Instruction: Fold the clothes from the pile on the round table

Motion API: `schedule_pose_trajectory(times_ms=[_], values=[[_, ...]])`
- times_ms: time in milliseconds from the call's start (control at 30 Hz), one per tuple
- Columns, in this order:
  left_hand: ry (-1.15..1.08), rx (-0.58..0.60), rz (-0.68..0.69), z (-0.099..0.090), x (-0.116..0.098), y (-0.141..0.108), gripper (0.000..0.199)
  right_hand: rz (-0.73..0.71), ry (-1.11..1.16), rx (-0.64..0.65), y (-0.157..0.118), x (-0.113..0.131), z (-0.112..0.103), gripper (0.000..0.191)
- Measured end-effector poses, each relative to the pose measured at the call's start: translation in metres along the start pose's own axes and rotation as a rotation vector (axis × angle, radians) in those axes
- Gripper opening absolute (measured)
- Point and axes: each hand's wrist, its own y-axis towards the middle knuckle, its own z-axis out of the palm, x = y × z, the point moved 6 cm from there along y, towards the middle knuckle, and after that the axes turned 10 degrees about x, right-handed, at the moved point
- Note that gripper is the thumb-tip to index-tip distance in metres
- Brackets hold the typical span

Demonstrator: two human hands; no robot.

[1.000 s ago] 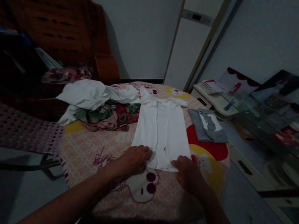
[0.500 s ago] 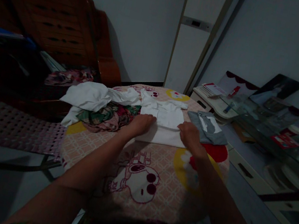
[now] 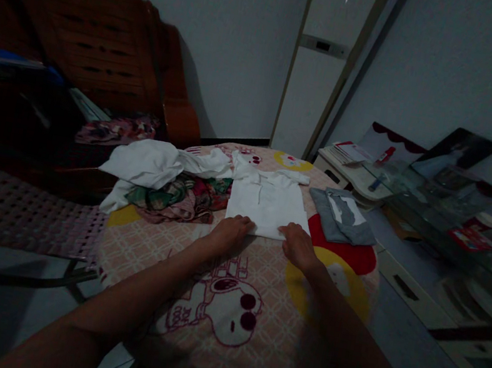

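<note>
A white shirt point(image 3: 268, 204) lies folded on the round table point(image 3: 143, 254), its collar and a sleeve toward the far side. My left hand point(image 3: 232, 233) is closed on its near edge, thumb side inward. Closer to the right corner of that same edge, my right hand point(image 3: 298, 246) also grips the cloth with fingers curled. Left of the shirt is a heap with white cloth point(image 3: 145, 161) on top and patterned green and red cloth point(image 3: 177, 194) beneath. A folded grey garment point(image 3: 340, 216) with a white print lies to the right.
A cartoon-patterned cloth covers the table. A woven pink chair point(image 3: 22, 208) stands close on the left, before a carved wooden bench point(image 3: 103, 45). To the right is a low cabinet point(image 3: 404, 285) with a glass top bearing clutter. A tall white appliance point(image 3: 312, 94) stands behind.
Both hands have come toward me with the shirt's upper layer, whose edge now lies over the lower white layer. The heap and grey garment have not moved.
</note>
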Motion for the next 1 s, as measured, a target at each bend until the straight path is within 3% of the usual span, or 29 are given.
schedule_pose_trajectory(times_ms=[167, 300, 533, 667, 800, 867, 933, 1000], values=[[-0.013, -0.042, -0.028, -0.004, 0.008, 0.011, 0.031, 0.066, -0.099, 0.067, 0.013, 0.006, -0.004, 0.031], [-0.008, 0.003, -0.010, -0.017, 0.014, 0.004, 0.033, 0.030, 0.120, 0.137, 0.011, 0.002, -0.016, 0.029], [-0.257, 0.228, 0.290, -0.037, -0.003, -0.029, 0.037, -0.152, 0.619, 0.410, -0.021, 0.007, -0.014, 0.019], [-0.502, 0.407, 0.417, -0.026, -0.010, -0.036, 0.030, -0.207, 0.754, 0.573, -0.034, 0.013, -0.006, 0.016], [-0.723, 0.617, 0.438, -0.013, -0.012, -0.030, 0.030, -0.145, 0.887, 0.627, -0.033, 0.007, -0.003, 0.019], [-0.820, 0.541, 0.403, -0.018, -0.001, -0.015, 0.038, -0.068, 1.000, 0.591, -0.025, -0.003, -0.001, 0.025], [-0.849, 0.257, 0.283, -0.033, 0.023, 0.008, 0.039, 0.019, 1.121, 0.442, -0.009, -0.019, -0.001, 0.029], [-0.787, -0.095, 0.087, -0.049, 0.057, 0.028, 0.037, 0.123, 1.214, 0.208, 0.008, -0.042, -0.003, 0.030]])
